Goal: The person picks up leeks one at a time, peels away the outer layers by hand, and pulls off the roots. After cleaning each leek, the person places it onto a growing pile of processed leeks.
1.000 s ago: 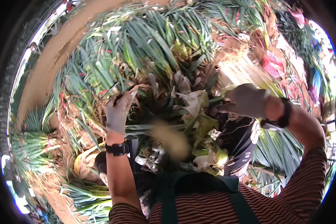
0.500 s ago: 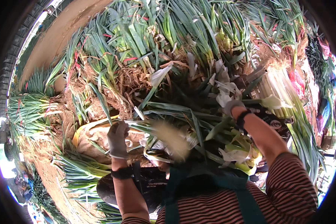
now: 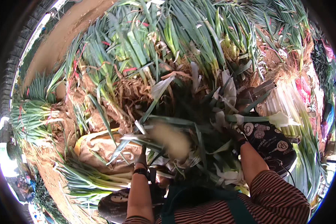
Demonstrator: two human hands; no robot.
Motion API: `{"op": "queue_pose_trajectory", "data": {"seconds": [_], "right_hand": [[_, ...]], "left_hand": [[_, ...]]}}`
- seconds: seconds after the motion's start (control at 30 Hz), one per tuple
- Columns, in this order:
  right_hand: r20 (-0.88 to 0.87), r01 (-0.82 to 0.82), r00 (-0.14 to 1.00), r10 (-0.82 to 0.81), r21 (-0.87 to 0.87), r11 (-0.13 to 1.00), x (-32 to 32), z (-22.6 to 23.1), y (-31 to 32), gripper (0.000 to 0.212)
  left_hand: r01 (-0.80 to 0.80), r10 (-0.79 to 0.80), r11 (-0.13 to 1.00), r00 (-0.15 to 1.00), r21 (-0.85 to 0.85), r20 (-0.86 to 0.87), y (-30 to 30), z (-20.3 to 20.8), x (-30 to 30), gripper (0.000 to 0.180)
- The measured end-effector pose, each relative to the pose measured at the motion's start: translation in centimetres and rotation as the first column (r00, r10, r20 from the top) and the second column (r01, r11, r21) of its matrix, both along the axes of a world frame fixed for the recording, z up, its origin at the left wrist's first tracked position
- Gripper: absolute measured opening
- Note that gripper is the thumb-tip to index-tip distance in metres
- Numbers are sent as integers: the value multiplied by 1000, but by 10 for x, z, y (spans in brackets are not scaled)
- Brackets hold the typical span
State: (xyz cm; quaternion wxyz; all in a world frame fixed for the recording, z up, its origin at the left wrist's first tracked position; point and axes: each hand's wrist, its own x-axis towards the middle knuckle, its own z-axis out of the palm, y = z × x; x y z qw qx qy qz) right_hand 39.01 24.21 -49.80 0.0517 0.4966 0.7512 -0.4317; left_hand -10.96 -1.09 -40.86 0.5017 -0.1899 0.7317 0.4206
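Note:
My left hand (image 3: 142,158), gloved and partly shaded, is just right of a brown sack, beside long green onion leaves (image 3: 127,143). Its fingers are mostly hidden, so whether they grip the leaves cannot be told. My right hand (image 3: 233,135) lies in deep shadow below some pale peeled onion layers (image 3: 229,89), near a green onion (image 3: 248,118) with a frayed white end. Those fingers are hard to make out. Between my hands lies a tangle of loose leaves (image 3: 199,136). A blurred pale shape (image 3: 170,140) covers part of it.
Bundled green onions (image 3: 190,33) with roots and red ties are heaped ahead. Cleaned white stalks (image 3: 282,102) lie at the right, beside a dark printed cushion-like thing (image 3: 270,143). The brown sack (image 3: 100,149) and more onions (image 3: 86,173) are at the left.
My left hand has moved right and nearer to me. My right hand has come down from the white peelings toward me, uncovering more of the dark printed thing.

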Motion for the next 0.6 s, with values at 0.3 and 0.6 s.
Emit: {"op": "queue_pose_trajectory", "data": {"seconds": [0.3,0.6], "right_hand": [[-99,-38,994,34,-38,999,40,30,-16,73],[-194,-77,980,53,-118,990,-105,47,-46,74]], "left_hand": [[495,-546,768,838,407,12,54,-57,97,49],[313,-480,730,867,608,130,45,26,108,48]]}}
